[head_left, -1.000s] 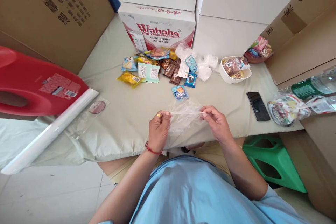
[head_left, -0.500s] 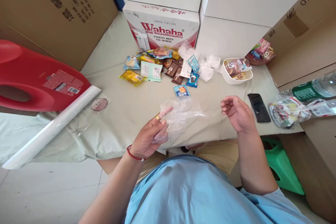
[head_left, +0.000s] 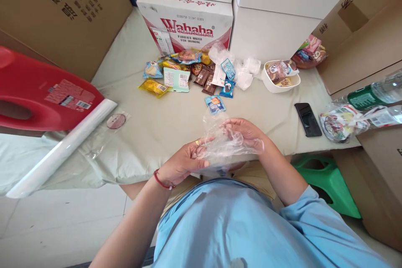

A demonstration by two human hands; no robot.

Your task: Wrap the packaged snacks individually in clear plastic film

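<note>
A clear plastic bag (head_left: 220,148) is stretched between my two hands above the table's front edge. My left hand (head_left: 186,160) grips its left side between thumb and fingers. On the other side my right hand (head_left: 246,133) is closed on the crumpled film, some of which covers its fingers and wrist. Just beyond the bag lies a small blue snack packet (head_left: 215,104). Farther back is a pile of wrapped snacks, among them brown packets (head_left: 202,76), a pale green packet (head_left: 176,80) and a yellow packet (head_left: 153,87).
Crumpled clear plastic (head_left: 245,73) and a white bowl (head_left: 279,87) of snacks stand at the back, before a Wahaba carton (head_left: 188,25). A phone (head_left: 308,119) and bottles (head_left: 366,99) lie right. Leftward are a red jug (head_left: 47,92) and a white film roll (head_left: 64,146).
My right hand has moved left from beside the phone and taken hold of the plastic bag. The bag is now spread between both hands. The view has shifted slightly.
</note>
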